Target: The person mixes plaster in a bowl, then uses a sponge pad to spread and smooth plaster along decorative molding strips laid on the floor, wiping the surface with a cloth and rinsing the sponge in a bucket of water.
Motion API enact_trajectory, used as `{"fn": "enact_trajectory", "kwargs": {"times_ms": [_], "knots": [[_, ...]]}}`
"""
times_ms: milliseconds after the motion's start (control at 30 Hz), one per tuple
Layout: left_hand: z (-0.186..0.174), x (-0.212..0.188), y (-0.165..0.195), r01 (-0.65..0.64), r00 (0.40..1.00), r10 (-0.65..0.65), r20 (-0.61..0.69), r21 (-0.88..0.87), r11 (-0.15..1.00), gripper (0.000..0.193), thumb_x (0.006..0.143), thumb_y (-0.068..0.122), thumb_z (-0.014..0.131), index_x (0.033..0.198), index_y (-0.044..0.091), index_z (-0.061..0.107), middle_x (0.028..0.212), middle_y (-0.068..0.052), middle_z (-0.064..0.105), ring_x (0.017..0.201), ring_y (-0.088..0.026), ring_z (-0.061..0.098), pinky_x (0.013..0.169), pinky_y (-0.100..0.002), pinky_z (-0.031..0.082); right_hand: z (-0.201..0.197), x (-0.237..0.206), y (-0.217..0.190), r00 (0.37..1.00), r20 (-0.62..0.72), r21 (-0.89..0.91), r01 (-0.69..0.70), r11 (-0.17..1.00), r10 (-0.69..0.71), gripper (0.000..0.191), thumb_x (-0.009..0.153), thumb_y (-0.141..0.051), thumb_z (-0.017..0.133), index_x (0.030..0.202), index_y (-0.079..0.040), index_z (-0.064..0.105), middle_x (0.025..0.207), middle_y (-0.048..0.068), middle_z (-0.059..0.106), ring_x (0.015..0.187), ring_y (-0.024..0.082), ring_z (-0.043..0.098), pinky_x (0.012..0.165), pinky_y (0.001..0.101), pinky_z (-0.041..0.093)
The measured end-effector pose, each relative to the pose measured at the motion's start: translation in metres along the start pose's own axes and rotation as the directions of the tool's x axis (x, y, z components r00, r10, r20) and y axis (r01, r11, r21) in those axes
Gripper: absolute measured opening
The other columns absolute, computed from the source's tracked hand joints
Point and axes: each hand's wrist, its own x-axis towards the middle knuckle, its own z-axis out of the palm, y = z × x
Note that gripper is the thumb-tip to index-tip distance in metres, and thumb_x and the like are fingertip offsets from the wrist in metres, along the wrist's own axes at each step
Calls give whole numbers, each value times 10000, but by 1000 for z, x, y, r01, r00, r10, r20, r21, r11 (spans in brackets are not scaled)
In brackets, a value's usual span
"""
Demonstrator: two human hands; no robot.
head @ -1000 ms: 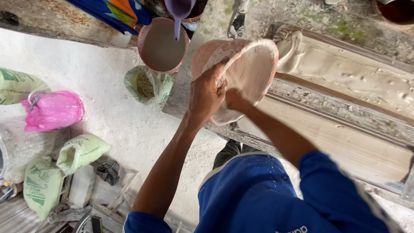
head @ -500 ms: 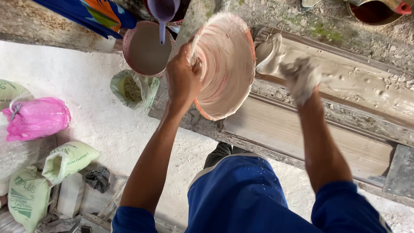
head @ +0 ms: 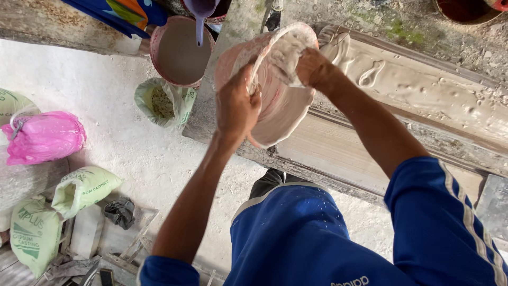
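Left hand (head: 236, 107): fingers curled tight over the near rim of a pink plastic bowl smeared with white plaster (head: 275, 100); thumb side toward the bowl's mouth, firm hold.
Right hand (head: 309, 66): inside the bowl's mouth at the upper rim, fingers bent and coated in wet white plaster; pressed on the inner wall, how far closed cannot be told.
Bowl: tipped on its side, mouth to the right, held above the long wooden mould filled with pale wet plaster (head: 423, 95).
Mould: runs slantwise from the bowl toward the right edge; surface rippled.
Beyond: round pink bucket of grey slurry (head: 180, 53), a purple cup (head: 200, 8) pouring a thin stream into it.
Floor, left: open green sack (head: 161, 100), tied pink plastic bag (head: 45, 135), two green printed sacks (head: 37, 233).
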Motion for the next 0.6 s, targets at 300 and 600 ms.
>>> {"fn": "enact_trajectory", "kwargs": {"times_ms": [300, 600], "knots": [[-3, -53, -2, 27, 956, -58, -288, -109, 994, 650, 870, -72, 729, 1470, 79, 529, 1369, -118, 662, 1188, -286, 697, 865, -313, 628, 79, -34, -195, 915, 89, 864, -268, 426, 395, 256, 1102, -217, 533, 1240, -7, 581, 1156, 142, 621, 1032, 247, 588, 872, 376, 554], [-59, -20, -24, 371, 769, -494, -405, -345, 862, 431, 958, 8, 654, 1383, 15, 582, 979, -95, 739, 807, -167, 762, 691, -315, 608, -41, -49, -176, 935, -330, 901, 354, -253, 132, 326, 960, -201, 702, 1240, -37, 668, 1142, 136, 698, 857, 112, 704, 463, 151, 556]]}}
